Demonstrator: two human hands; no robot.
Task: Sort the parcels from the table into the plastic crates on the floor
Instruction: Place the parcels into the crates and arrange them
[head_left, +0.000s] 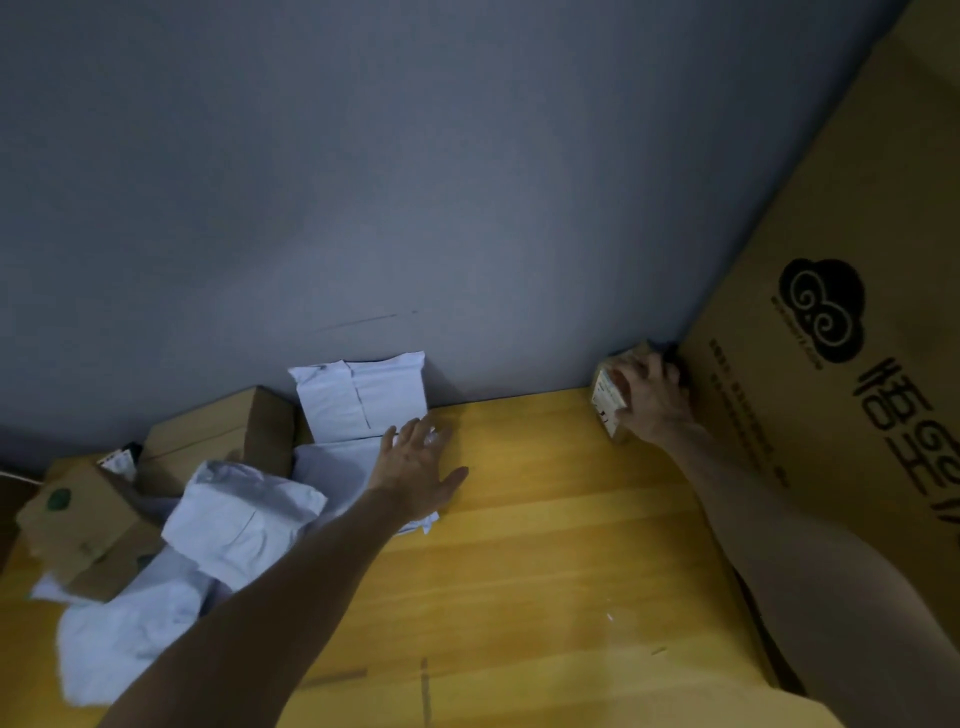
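Note:
On the yellow wooden table (545, 519), parcels lie heaped at the left: several white poly bags (244, 525) and brown cardboard boxes (218, 436). One white bag (363, 395) leans upright against the wall. My left hand (415, 473) lies flat with fingers spread on a white bag beneath it. At the far right corner my right hand (654, 400) grips a small cardboard box (610, 395) with a label, close to the wall. No crates are in view.
A grey wall (415, 182) runs along the table's far edge. A large printed cardboard carton (841, 364) stands along the table's right side, just behind my right hand. A small box with a green mark (78, 514) sits at the far left.

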